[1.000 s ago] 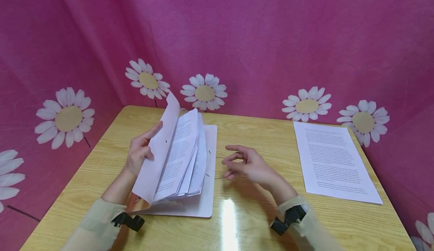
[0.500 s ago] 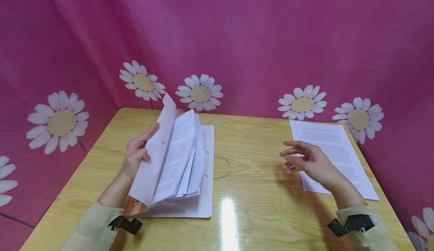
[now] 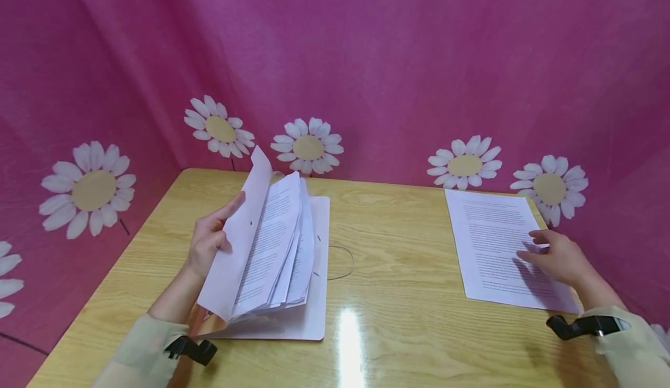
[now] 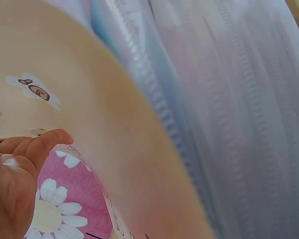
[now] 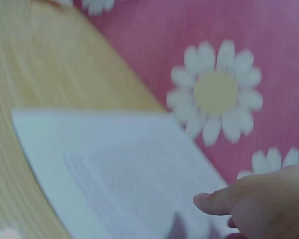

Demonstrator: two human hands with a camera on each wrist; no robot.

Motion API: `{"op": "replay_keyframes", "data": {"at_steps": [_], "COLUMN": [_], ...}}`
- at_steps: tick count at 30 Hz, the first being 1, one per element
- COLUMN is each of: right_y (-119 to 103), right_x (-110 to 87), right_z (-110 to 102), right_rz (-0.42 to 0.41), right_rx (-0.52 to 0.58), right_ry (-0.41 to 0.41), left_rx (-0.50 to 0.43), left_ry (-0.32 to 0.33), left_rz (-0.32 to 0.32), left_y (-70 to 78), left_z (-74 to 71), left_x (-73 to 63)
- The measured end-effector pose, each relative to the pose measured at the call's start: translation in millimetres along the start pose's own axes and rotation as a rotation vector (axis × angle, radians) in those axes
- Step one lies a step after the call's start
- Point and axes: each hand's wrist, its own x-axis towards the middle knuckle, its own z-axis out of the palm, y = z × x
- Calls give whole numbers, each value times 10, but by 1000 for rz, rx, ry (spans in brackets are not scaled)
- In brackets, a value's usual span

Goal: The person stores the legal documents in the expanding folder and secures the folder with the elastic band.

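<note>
My left hand (image 3: 208, 241) holds the raised front cover (image 3: 235, 260) of a paper folder, thumb and index finger at its edge. In the left wrist view the cover's peach outer face (image 4: 114, 129) bears a cartoon print. Several printed sheets (image 3: 269, 239) fan upward inside the folder, above its flat white back cover (image 3: 316, 312). A thin wire-like fastener (image 3: 352, 263) curves out past the folder's right edge. My right hand (image 3: 562, 258) hovers over the right part of a loose printed sheet (image 3: 494, 248), thumb and fingers apart, holding nothing. Its shadow falls on the print.
The wooden table (image 3: 398, 330) carries the folder on the left and the loose sheet near the right edge. A pink curtain (image 3: 366, 74) with daisies rises behind and at both sides. Black wrist cameras (image 3: 191, 350) sit on both sleeves.
My right hand has moved right, from beside the folder's fastener to over the loose sheet's right side. My left hand keeps the cover raised in about the same place.
</note>
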Motion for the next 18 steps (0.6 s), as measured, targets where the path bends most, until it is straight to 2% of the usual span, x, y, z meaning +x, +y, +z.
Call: {"op": "replay_keyframes", "data": {"at_steps": [4,7,9,11,14,18], "right_y": [247,302,281,246,204,139], "right_x": [3,-5,-13,-6,-6,-20], "right_z": [75,105,80,43,-3,-1], "right_rz": [150,247,303,347,352,351], "right_rx": [-58,-29,7,32,72,116], "right_ry": [26,62,41,-15,-95,-121], "left_rx": [-4,-1,-2,3,-2,-8], "left_ry": [-3,-4,-4,-1,-1,-6], "left_rz": [-12,-18,-19,-17,-19,-27], "left_y": [13,19,16,14,13,21], "left_z": [12,17,17,16,16,16], "left_x": [-14,-18,-16,-14,-14,-15]}}
